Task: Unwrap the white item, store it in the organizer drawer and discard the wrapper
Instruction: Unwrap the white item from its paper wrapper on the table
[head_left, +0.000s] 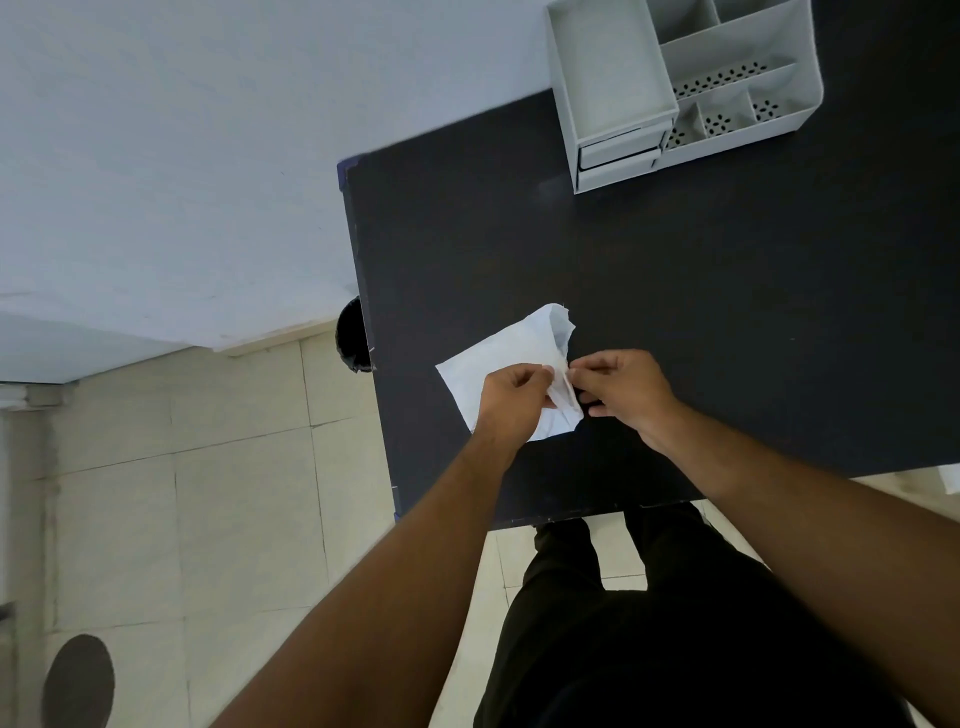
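From the head view, a black desk (701, 291) fills the upper right of the scene, seen from above by a person standing at its near edge. A white packet (501, 358) lies flat on the desk near the near left corner, its far end open and crumpled. The wrapper and the item inside are both white, and I cannot tell one from the other.

Both hands meet at the packet's right edge. The left hand (511, 397) rests over the packet's near part with its fingers curled, pinching the wrapping at that edge. The right hand (621, 387) is just beside it on the right, fingers also curled, its thumb and forefinger pinching the same edge. A thin strip of the wrapping stands up between the two hands. Both forearms are bare.

A white organizer (779, 130) stands at the far side of the desk, well apart from the packet. Its left part has an open tray on top, and under that two stacked drawers (618, 158) face the person. Its right part is split into open compartments, some with perforated floors.

A dark round bin (352, 335) shows just beside the desk's left edge, on a pale tiled floor (208, 493). A pale wall (182, 156) fills the upper left. The person's black trousers (649, 623) show below the desk's near edge.
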